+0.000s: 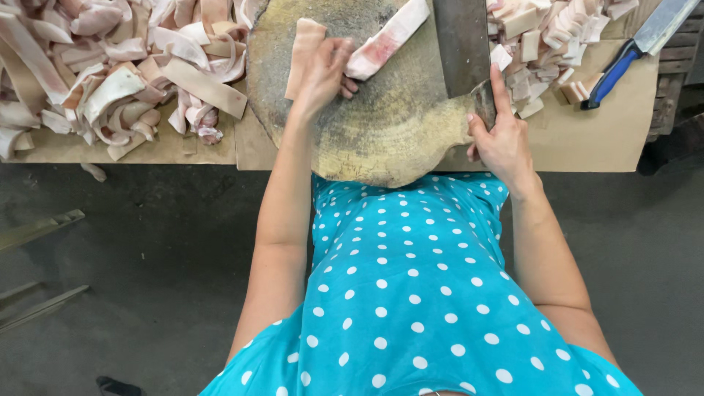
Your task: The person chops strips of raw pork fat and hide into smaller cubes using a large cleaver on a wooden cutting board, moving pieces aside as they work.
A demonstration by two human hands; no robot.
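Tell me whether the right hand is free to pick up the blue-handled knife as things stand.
Probably not yet: the right hand is gripping the cleaver, so it is occupied. The blue-handled knife lies uncovered on the table, past the cut pieces.
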